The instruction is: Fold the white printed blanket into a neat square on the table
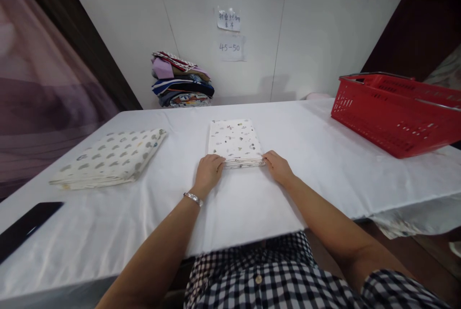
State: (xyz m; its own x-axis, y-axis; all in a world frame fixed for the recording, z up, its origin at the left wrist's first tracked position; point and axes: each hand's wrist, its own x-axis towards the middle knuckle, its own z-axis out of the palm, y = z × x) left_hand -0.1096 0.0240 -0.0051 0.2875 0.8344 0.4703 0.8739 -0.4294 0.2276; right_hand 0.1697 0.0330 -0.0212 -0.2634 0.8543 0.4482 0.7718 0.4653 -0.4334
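Observation:
In the middle of the table lies a folded white cloth (236,138) with a small green and grey print, its layered edge facing me. My left hand (210,172) pinches the near left corner of this cloth, fingers curled over the edge. At the near right corner, my right hand (278,166) grips the same cloth between thumb and fingers. A silver bracelet (193,199) circles my left wrist. Further left rests a larger folded cloth (111,157), white with grey cloud-like shapes, apart from both hands.
A white sheet covers the table (317,174). A red plastic basket (392,117) stands at the right. Toward the back left is a stack of folded fabrics (183,80) by the wall. A dark flat device (30,227) lies at the left front. Paper signs (231,48) hang on the wall.

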